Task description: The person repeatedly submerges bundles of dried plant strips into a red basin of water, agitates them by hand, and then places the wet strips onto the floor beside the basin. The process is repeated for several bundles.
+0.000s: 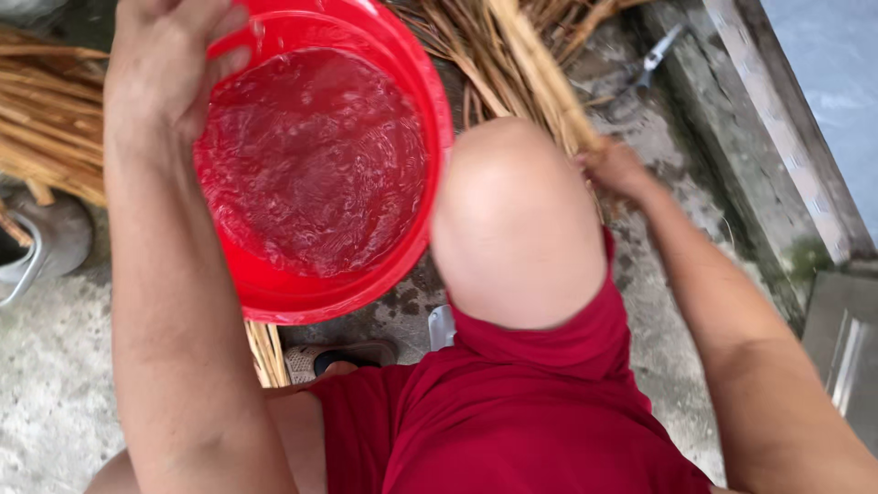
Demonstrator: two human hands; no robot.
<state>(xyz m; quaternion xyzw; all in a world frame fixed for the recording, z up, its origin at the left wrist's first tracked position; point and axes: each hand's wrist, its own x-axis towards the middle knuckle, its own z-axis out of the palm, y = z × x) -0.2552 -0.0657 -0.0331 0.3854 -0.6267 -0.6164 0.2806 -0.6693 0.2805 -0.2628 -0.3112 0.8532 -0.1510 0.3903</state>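
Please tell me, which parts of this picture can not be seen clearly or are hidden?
- Head view: the right hand fingers are hidden behind the raised knee and the bundle of stalks, so its grip is unclear.
- The left hand is cut off by the top edge at the red basin rim.
- The metal tool on the ground is too small to identify.
- The sandal is partly hidden by the leg.

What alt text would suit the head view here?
A person's left hand grips the rim of a red basin of rippling water, while the right hand holds a bundle of dry reeds past a raised knee, above a concrete floor.
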